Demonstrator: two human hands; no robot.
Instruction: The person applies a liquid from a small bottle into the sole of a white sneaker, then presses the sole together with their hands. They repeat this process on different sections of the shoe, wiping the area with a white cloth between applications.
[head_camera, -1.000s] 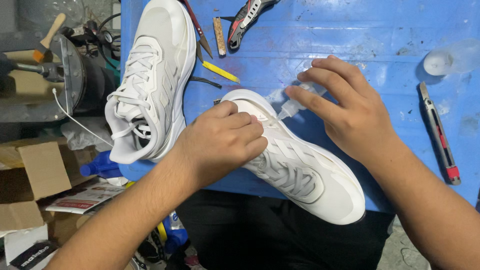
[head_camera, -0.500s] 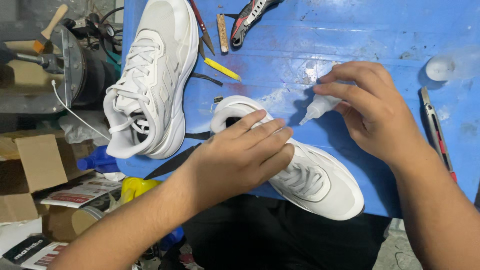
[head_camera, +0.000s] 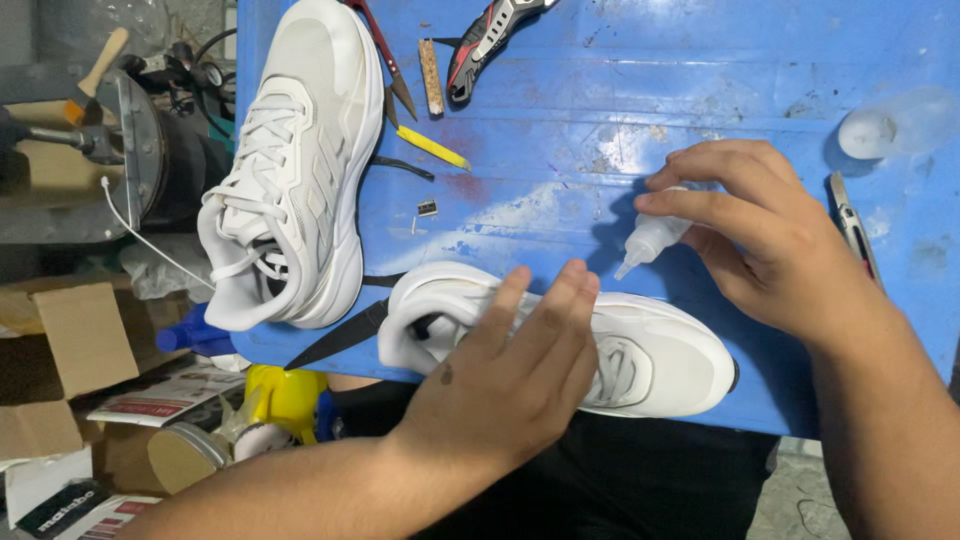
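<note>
A white sneaker lies across the near edge of the blue worktable, its toe to the right. My left hand rests flat on its laces and tongue, fingers spread, pressing it down. My right hand hovers just above the shoe's far side and pinches a small white glue bottle, nozzle tilted down toward the shoe. A second white sneaker lies at the table's left edge, heel toward me, untouched.
Pliers with red-black handles, a yellow-handled tool, a thin wooden stick and a clear cup lie on the table. A utility knife lies at the right. Cardboard boxes, a bench machine and a yellow object crowd the left floor.
The near sneaker has turned to lie more level along the table edge. My left hand opened from a grip to a flat press. My right hand drew the glue bottle back up off the shoe.
</note>
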